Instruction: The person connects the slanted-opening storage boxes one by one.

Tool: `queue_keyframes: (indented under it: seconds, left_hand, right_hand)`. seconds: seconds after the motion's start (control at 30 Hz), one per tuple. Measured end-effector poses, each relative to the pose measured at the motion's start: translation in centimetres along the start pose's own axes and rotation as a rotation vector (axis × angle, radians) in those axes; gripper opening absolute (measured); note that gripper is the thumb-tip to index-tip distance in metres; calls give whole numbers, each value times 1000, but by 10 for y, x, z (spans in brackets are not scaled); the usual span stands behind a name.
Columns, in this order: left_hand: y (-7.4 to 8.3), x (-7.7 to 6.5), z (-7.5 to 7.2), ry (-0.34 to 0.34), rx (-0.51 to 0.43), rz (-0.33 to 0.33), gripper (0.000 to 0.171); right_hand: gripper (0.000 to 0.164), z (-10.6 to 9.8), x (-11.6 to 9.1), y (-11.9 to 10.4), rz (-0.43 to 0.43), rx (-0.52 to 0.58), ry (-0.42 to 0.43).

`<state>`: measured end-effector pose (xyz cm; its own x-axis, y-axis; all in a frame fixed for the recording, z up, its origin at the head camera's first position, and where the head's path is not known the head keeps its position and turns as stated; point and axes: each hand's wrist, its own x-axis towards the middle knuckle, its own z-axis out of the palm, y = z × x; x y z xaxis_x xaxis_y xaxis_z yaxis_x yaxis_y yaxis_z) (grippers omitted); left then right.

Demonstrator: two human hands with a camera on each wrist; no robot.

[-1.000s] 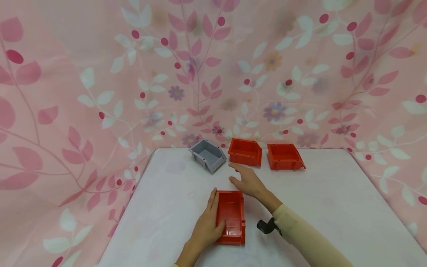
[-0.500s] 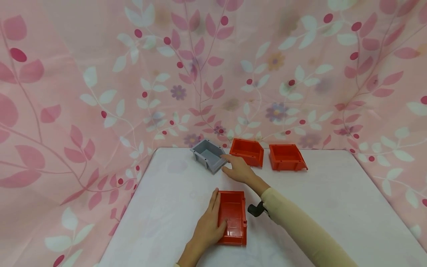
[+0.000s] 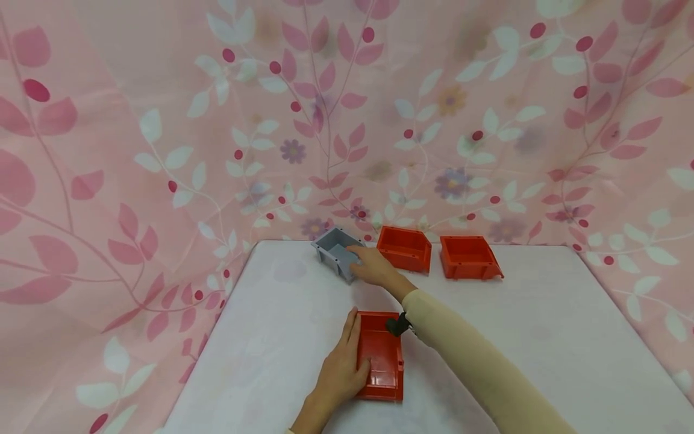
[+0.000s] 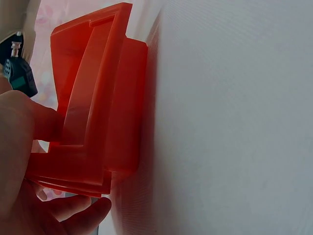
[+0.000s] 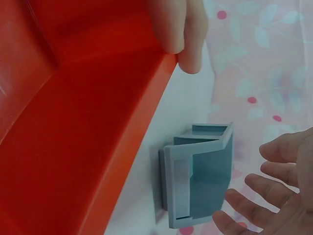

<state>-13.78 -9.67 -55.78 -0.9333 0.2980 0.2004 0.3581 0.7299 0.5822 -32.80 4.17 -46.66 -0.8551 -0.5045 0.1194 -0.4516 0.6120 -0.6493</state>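
Near red bin: this stackable plastic bin (image 3: 379,358) sits in front of me on the white table (image 3: 547,343), hollow facing up, long sides pointing away from me.
My left hand: it (image 3: 340,371) grips that bin's left wall, thumb inside, fingers along the outside.
Grey bin: it (image 3: 335,248) stands beyond, at the far edge, turned askew.
My right hand: it (image 3: 373,266) is stretched over the grey bin's front end, fingers spread wide, holding nothing; I cannot tell whether they touch it.
Black wrist device: it (image 3: 397,325) juts from my pale yellow sleeve (image 3: 472,355) across the near bin's far right corner.
Other red bins: the middle one (image 3: 403,248) is just right of the grey; the rightmost (image 3: 470,258) is beside that.
Backdrop: pink floral cloth (image 3: 347,120).
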Motion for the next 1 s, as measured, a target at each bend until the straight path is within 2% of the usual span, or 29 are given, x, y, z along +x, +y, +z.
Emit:
queue_keyframes:
  seconds: [0.13,0.43,0.6,0.77,1.0]
  left_hand:
    - [-1,0,2,-6,-2,-5,92]
    - [0,0,2,2,6,2,92]
    - [1,-2,1,-8,2,-27,93]
    - [0,-1,3,-1,13,-22,94]
    - [-1,0,3,15,12,-12,93]
  right_hand:
    - [51,3,8,1,45,-46,-32]
    - [55,1,29,11,90,-171,-23]
    - [60,2,37,21,129,-159,-46]
    - [61,5,41,27,145,-175,-72]
    - [54,10,44,28,198,-228,-1]
